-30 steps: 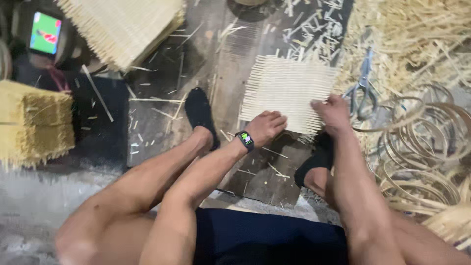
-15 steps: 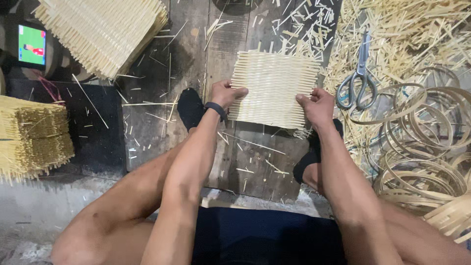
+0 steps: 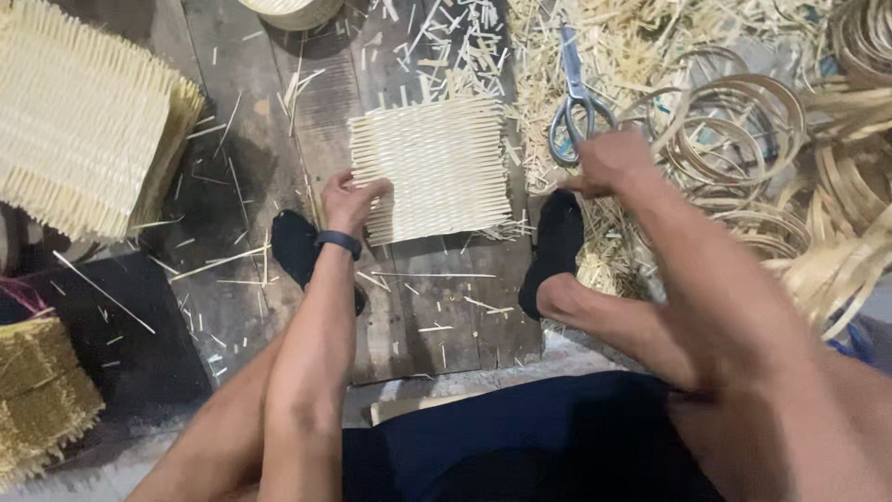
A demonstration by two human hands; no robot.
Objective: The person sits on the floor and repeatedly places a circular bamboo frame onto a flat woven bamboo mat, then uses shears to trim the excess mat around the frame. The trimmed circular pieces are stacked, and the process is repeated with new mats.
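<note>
A square woven mat (image 3: 437,167) of pale bamboo strips lies flat on a dark wooden board (image 3: 279,139) between my feet. My left hand (image 3: 348,200), with a dark band on its wrist, pinches the mat's lower left edge. My right hand (image 3: 609,163) is off the mat, to its right. Its fingers are curled beside the handles of grey scissors (image 3: 571,102), which lie on loose strips. The back of that hand hides whether the fingers touch the handles.
A stack of similar woven mats (image 3: 84,139) sits at the upper left and yellow bundles (image 3: 42,400) at the lower left. Coils of bamboo strip (image 3: 743,139) and loose cuttings (image 3: 641,46) fill the right. My black-socked feet (image 3: 557,242) flank the mat.
My right hand has left the mat's right edge and moved right to the scissors. My left hand has slid down the mat's left edge. The view has shifted closer.
</note>
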